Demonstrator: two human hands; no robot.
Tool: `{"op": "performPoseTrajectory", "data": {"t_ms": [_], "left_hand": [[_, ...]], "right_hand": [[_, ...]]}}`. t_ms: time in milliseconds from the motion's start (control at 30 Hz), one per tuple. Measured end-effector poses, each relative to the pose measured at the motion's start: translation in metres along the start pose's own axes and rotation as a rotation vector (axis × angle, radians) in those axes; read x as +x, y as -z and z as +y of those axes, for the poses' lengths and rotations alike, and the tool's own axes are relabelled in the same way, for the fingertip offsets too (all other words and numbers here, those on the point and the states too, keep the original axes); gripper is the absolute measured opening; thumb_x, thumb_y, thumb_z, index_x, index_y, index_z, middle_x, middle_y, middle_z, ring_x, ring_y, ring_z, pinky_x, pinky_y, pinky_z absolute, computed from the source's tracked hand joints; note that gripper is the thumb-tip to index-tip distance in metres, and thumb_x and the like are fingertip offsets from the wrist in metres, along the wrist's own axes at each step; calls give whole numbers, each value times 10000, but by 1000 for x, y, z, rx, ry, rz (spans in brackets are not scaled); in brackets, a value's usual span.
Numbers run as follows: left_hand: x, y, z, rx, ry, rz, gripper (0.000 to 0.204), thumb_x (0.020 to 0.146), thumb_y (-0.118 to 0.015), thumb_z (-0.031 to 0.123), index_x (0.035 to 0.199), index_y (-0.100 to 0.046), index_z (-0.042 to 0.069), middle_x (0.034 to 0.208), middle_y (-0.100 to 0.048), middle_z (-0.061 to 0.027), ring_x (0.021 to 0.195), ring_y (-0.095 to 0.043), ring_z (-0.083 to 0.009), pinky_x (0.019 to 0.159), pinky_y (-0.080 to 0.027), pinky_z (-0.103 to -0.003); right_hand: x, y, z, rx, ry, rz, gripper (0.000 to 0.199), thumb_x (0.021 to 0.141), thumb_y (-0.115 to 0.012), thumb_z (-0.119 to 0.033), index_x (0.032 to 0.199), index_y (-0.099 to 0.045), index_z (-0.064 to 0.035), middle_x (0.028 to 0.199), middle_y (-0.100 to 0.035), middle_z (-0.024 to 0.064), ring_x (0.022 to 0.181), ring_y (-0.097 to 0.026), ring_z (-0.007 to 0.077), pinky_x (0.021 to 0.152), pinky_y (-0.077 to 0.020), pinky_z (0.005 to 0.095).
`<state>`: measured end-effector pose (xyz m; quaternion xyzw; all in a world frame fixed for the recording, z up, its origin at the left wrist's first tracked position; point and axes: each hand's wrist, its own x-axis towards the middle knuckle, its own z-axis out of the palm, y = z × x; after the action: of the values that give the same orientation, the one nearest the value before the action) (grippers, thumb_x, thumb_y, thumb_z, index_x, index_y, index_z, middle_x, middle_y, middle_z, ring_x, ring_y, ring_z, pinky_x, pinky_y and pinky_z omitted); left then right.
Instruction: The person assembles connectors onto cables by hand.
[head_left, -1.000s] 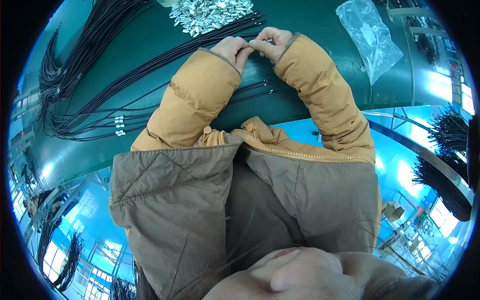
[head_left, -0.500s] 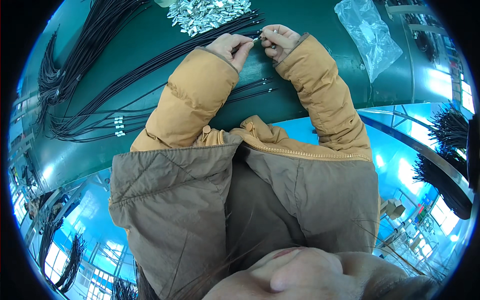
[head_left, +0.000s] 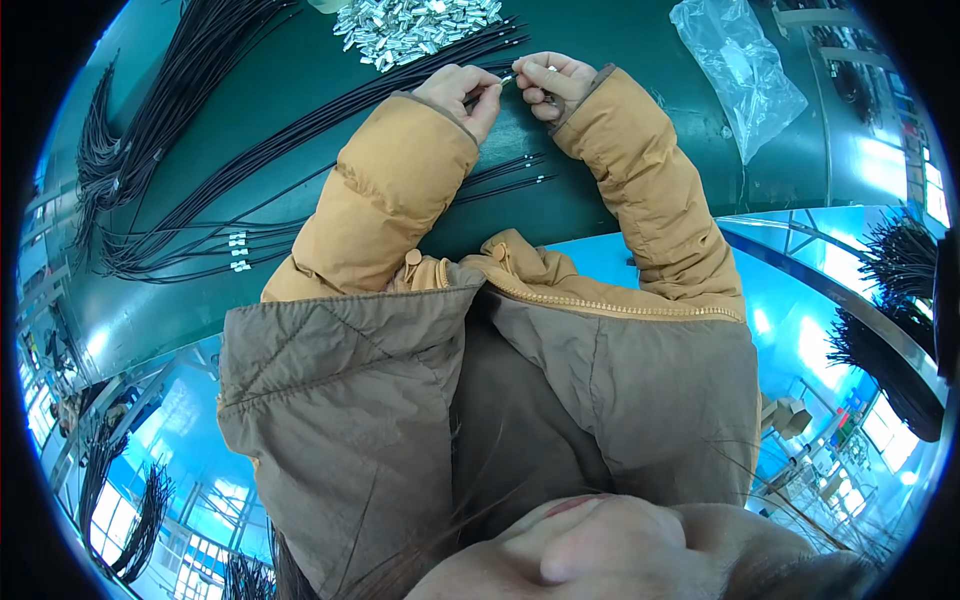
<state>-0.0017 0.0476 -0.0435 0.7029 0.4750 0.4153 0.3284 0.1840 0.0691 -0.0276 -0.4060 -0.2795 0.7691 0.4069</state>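
My left hand (head_left: 462,90) pinches the end of a thin black cord (head_left: 330,130) that runs off to the left over the green table (head_left: 640,30). My right hand (head_left: 556,80) faces it, fingers closed on a small silver metal clasp (head_left: 511,76) at the cord's tip. Both hands meet above the table, just below a heap of silver metal clasps (head_left: 415,25). Tan padded sleeves cover both forearms.
Several black cords (head_left: 180,230) fan over the table to the left, some with white end pieces (head_left: 238,252). A few finished cords (head_left: 505,175) lie between my arms. A clear plastic bag (head_left: 737,70) rests at the right. More cord bundles (head_left: 900,330) hang below the table edge.
My hands have drawn slightly apart and shifted a little to the right, the cord tip and clasp now showing between the fingertips. The arms have barely moved.
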Motion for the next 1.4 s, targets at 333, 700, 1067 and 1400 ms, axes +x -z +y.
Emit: {"op": "performPoseTrajectory", "data": {"t_ms": [333, 700, 1067, 1400], "left_hand": [[9, 5, 27, -171, 204, 133, 127, 760, -670, 102, 882, -691, 73, 798, -591, -60, 609, -545, -166, 506, -459, -246], [3, 0, 12, 54, -78, 214, 85, 810, -653, 64, 884, -687, 40, 802, -573, -49, 579, -486, -104, 508, -416, -194], [3, 6, 20, 107, -78, 202, 36, 809, -642, 118, 822, -666, 95, 741, -585, -33, 537, -521, -189, 496, -447, -274], [1, 2, 18, 289, -203, 215, 36, 823, -609, 127, 826, -625, 95, 722, -582, -38, 516, -520, -233, 455, -410, -317]], "right_hand": [[-14, -11, -9, -1354, 512, 166, 186, 874, -602, -182, 1012, -587, -58, 870, -631, 72, 631, -571, 182, 517, -446, 291], [-4, -28, 6, -2136, 373, -178, 299, 856, -504, -158, 1151, -483, -111, 1021, -634, 101, 837, -623, 331, 735, -491, 411], [5, -9, 10, -617, 285, 4, 202, 921, -551, -206, 1090, -578, -97, 674, -537, 38, 520, -463, 153, 436, -358, 266], [-10, -31, 3, 194, 31, -105, 199, 972, -501, -194, 1148, -563, -124, 619, -432, -10, 448, -297, 41, 356, -175, 164]]}}
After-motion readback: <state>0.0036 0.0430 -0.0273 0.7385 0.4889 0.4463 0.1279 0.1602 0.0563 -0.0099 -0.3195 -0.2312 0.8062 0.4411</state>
